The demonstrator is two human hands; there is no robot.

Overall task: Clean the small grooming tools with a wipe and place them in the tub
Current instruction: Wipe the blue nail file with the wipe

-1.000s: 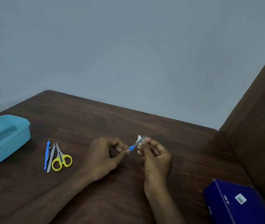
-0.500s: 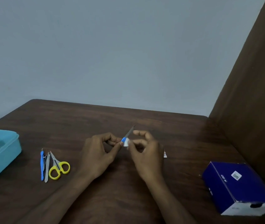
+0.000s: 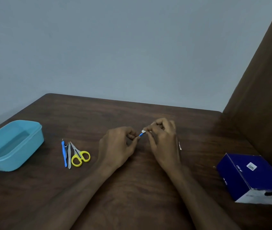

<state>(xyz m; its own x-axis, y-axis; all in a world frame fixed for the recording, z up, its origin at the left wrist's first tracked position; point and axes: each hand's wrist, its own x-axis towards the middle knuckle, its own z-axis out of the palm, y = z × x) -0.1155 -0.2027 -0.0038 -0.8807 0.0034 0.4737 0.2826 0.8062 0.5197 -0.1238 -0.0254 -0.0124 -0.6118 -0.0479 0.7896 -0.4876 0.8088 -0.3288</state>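
Right hand hides tool shaft — wipe (white) barely visible.

Arms: two bare forearms, no sleeves in view.
Hands: left hand and right hand were bare, ungloved.
Jewellery: none visible.

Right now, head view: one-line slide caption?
Left hand holds a blue-handled tool while right hand wipes it; scissors and tub wait left.
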